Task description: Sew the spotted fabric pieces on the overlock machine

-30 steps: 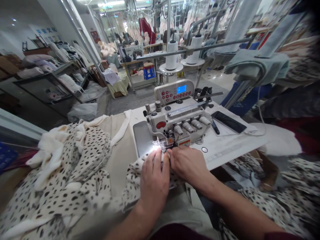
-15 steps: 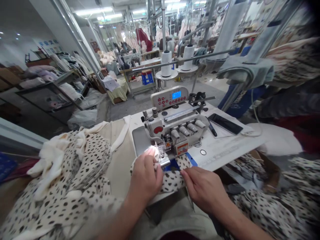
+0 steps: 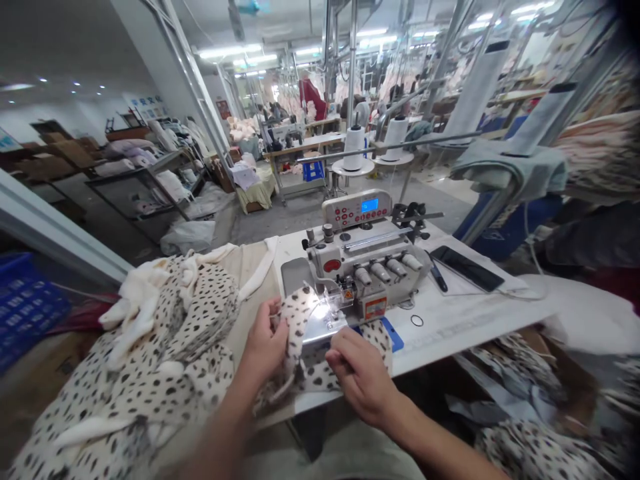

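My left hand (image 3: 266, 341) is closed on the edge of a cream fabric piece with black spots (image 3: 299, 312), left of the lit needle area of an overlock sewing machine (image 3: 367, 267). The piece stands partly raised beside the metal bed and hangs over the table's front edge. In front of the bed is my right hand (image 3: 361, 375), its fingers curled over the spotted fabric's lower stretch; what lies inside them is hidden. More of that fabric shows to the right of this hand, over a blue plate (image 3: 393, 335).
A heap of spotted fabric (image 3: 185, 347) covers the table's left side. On the right lie a phone (image 3: 467, 268), a dark pen-like tool (image 3: 439, 273) and a small ring (image 3: 417, 321). Thread cones (image 3: 354, 148) stand behind the machine. A blue basket (image 3: 30, 307) is at far left.
My left hand has drawn back left from the needle area, bringing the spotted fabric along. My right hand has shifted left to the front of the bed. The camera view has swung too.
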`<action>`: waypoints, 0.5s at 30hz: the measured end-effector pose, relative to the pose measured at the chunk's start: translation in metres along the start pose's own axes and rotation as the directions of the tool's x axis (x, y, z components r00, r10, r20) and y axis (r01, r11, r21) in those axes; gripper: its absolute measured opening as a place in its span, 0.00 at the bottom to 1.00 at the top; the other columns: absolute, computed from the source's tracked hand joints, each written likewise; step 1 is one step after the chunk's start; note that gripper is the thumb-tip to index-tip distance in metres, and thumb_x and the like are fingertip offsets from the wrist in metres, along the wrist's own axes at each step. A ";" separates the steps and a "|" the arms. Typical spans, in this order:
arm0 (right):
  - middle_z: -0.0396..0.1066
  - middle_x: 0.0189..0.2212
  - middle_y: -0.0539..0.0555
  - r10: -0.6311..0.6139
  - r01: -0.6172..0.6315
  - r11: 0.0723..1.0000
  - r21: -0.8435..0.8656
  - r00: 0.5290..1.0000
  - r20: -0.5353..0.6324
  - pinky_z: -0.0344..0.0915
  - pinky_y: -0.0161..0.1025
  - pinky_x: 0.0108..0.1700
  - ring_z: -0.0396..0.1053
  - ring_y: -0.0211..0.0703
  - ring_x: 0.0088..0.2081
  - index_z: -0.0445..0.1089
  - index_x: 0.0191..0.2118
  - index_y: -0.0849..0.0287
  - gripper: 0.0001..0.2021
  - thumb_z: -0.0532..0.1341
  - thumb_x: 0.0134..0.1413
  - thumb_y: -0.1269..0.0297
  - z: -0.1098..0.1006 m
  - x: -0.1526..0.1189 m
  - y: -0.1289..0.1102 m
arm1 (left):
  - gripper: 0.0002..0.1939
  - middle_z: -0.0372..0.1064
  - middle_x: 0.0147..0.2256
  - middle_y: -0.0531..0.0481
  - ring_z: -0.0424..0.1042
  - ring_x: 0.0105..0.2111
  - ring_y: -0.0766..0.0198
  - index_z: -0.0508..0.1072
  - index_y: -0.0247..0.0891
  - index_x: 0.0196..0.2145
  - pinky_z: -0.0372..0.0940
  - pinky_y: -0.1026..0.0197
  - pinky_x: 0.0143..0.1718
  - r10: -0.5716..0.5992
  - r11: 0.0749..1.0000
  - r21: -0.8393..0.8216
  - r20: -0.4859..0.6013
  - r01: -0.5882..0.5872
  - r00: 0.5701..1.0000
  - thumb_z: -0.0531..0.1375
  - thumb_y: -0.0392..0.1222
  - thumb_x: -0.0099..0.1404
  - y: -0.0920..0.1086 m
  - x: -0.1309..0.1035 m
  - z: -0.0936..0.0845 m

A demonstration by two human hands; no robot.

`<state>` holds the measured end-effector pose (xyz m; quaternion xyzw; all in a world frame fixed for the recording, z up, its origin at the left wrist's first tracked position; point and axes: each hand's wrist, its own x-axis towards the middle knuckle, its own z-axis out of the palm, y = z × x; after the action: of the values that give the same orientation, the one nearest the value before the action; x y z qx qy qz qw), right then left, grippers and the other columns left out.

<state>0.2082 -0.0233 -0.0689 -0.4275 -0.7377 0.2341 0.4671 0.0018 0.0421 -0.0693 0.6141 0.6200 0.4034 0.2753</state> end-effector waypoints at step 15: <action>0.77 0.40 0.56 0.334 -0.277 0.929 0.247 0.914 -0.230 0.71 0.39 0.42 0.75 0.46 0.39 0.72 0.49 0.57 0.12 0.61 0.63 0.59 0.019 -0.029 0.007 | 0.08 0.71 0.39 0.48 0.72 0.36 0.63 0.70 0.39 0.40 0.68 0.62 0.38 0.073 0.971 -0.237 0.377 0.020 0.923 0.61 0.38 0.62 0.047 -0.082 0.022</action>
<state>0.1999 -0.0427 -0.0970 -0.5142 -0.5628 0.3209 0.5621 0.0528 -0.0390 -0.0540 0.6523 0.4933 0.3503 0.4566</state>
